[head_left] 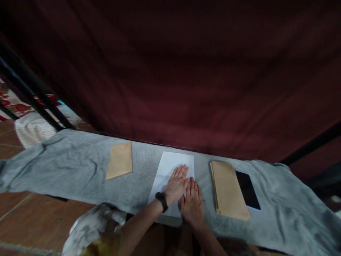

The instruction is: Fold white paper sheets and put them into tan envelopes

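A white sheet of paper (170, 160) lies on the grey cloth in front of me. My left hand (176, 185), with a dark band on its wrist, rests flat on the sheet, fingers stretched toward its far right part. Close beside it, my right hand (193, 204) lies flat over the sheet's right edge, fingers pointing away from me. The hands touch or nearly touch near the left thumb. Neither one grips anything. Part of the paper is hidden beneath the hands and wrists.
A brown envelope (120, 160) lies to the left. On the right is a stack of brown envelopes (230, 190), with a dark-screened phone (247, 190) beside it. The grey cloth (80, 167) covers the narrow surface. A dark red curtain (181, 89) hangs behind.
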### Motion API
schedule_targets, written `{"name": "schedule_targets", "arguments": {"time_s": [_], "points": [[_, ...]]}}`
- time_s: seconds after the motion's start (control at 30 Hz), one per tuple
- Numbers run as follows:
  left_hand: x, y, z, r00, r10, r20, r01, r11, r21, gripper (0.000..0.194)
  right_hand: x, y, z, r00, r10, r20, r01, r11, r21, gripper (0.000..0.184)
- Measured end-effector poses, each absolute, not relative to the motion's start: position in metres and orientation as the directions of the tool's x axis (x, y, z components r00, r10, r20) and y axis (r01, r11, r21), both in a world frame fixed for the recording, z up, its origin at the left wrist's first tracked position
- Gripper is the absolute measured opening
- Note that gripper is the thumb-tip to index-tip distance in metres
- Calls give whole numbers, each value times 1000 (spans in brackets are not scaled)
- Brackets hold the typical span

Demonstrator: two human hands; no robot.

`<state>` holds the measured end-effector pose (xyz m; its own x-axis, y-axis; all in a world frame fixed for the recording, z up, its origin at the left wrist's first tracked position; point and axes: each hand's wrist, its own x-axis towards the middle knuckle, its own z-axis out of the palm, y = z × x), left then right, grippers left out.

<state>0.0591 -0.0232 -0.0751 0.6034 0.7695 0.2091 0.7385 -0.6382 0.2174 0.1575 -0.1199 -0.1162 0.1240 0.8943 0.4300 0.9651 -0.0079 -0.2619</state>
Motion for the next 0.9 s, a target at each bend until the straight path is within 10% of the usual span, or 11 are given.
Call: {"name": "schedule_targets", "arguments": {"time_s": [0.67, 0.9], "points": [[-26, 41, -73, 359, 909, 212, 917, -386, 102, 56, 157, -120, -117, 136, 854, 502, 964, 4, -267, 66], [-46, -68, -78, 673, 705, 222, 715, -698, 50, 55, 157, -121, -116, 137, 853, 503, 962, 6, -273, 62]]}}
